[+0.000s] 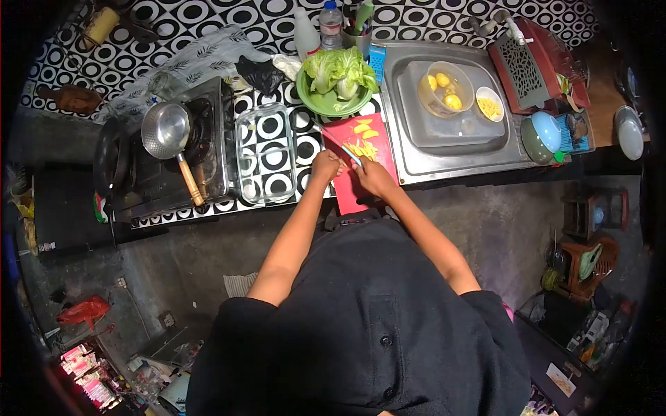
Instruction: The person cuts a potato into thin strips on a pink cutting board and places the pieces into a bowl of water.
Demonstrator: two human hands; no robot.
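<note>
My right hand (377, 178) is closed around the light blue handle of a knife (352, 154), its blade pointing up and left over the red cutting board (354, 199). My left hand (327, 167) is at the board's left edge with curled fingers; whatever they hold is hidden. Just beyond the knife lie yellow potato strips (362, 148), with larger potato pieces (363, 128) farther up the board. Behind the board, a green bowl (334, 109) holds leafy lettuce (340, 73).
On the sink (409, 166), an upturned tub carries a bowl (466, 76) of peeled potatoes and a small white bowl (498, 96) of cut strips. A glass dish (266, 192) stands left of my hands. A wooden-handled pan (165, 130) sits on the stove (216, 125).
</note>
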